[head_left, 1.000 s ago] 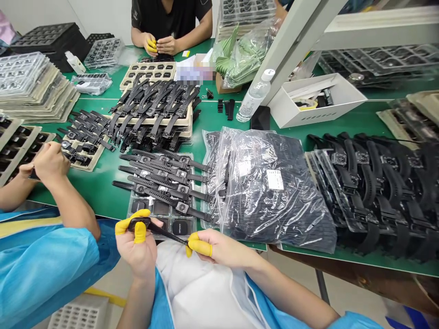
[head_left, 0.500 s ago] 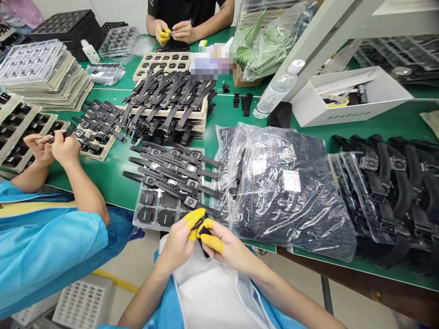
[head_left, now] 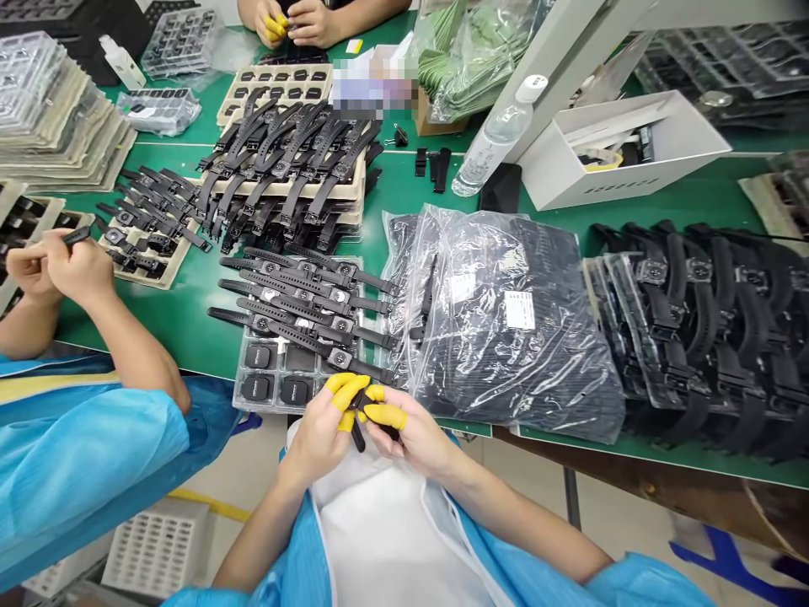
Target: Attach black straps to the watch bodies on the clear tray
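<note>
Yellow finger covers are on both of my hands, which meet above my lap at the table's front edge. My left hand (head_left: 329, 426) pinches a small black watch piece (head_left: 360, 402), and my right hand (head_left: 401, 421) grips the same piece from the other side. A black strap end (head_left: 358, 437) hangs below the fingers; the rest is mostly hidden by them. Just beyond my hands lies a clear tray (head_left: 242, 375) with black square pieces in its compartments and several black strapped watches (head_left: 303, 293) laid across it.
Large plastic bags of black straps (head_left: 524, 337) lie right of centre. Stacked watch trays (head_left: 695, 320) stand far right. Behind are a bottle (head_left: 493, 139), a white box (head_left: 625, 181) and piled watches (head_left: 291, 160). A co-worker's hands (head_left: 69, 265) work at left, another person's (head_left: 294, 21) at back.
The view has shifted, so table items appear further left and higher. My hands still hold the black piece, with the fingers rearranged and its strap end at a different angle.
</note>
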A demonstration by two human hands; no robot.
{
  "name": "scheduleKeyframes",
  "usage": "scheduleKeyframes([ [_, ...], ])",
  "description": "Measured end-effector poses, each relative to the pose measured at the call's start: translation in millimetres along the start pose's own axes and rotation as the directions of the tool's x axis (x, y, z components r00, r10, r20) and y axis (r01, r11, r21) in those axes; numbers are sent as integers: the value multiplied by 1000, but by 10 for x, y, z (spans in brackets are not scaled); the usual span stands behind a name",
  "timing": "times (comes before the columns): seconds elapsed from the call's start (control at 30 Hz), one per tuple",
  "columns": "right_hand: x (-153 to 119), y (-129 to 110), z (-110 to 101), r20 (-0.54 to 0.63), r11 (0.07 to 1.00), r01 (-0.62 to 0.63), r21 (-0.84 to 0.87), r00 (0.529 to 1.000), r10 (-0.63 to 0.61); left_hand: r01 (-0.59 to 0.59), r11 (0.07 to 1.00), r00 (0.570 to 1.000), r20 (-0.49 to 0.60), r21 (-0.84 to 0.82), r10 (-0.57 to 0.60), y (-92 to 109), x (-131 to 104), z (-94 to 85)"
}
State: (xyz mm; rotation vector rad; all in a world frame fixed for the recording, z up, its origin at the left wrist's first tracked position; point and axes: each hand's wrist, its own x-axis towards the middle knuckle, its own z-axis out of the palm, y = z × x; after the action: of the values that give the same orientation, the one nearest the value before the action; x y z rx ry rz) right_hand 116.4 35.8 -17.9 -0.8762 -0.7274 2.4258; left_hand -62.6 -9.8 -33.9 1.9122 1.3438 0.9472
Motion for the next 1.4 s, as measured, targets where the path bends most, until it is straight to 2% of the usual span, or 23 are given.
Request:
scheduleKeyframes([
  [0.13, -19, -12, 4, 37, 994, -35, 105, 999, 31, -63, 993, 996, 59, -100, 69, 18, 58, -59],
  [0.27, -27, -35, 25, 25, 989, -36, 142, 999, 33, -78, 992, 991, 101, -100, 89, 45, 93, -130],
  [0.33, -21, -38, 34, 11, 991, -35, 129, 999, 34, -81, 995, 989, 123, -55, 87, 65, 97, -155],
  [0.53, -4, -21, 31, -1, 995, -80, 52, 997, 80, -142, 966, 980, 166, 215, 107, 116, 100, -198],
  [0.8, -18, -30, 29, -9, 995, -96, 4, 995, 96, -175, 952, 972, 196, 251, 127, 144, 100, -230],
  [1.03, -27, -27, -10, -9, 987, -154, -40, 988, 154, -175, 910, 974, 199, 377, 105, 134, 11, -178],
  [1.2, -27, -6, -11, 43, 982, -129, -137, 990, 136, -140, 971, 972, 213, 192, 98, 113, 14, -232],
  [1.3, -34, -38, 2, 25, 947, -13, -322, 999, 22, -111, 983, 976, 200, 144, 81, 85, -8, -263],
  [1.33, -40, -63, 0, 13, 895, 57, -442, 998, -57, -111, 982, 978, 194, 156, 79, 70, -25, -282],
  [1.4, -59, -137, -19, 50, 692, 184, -698, 977, -210, -118, 972, 980, 184, 205, 80, 28, -65, -359],
])
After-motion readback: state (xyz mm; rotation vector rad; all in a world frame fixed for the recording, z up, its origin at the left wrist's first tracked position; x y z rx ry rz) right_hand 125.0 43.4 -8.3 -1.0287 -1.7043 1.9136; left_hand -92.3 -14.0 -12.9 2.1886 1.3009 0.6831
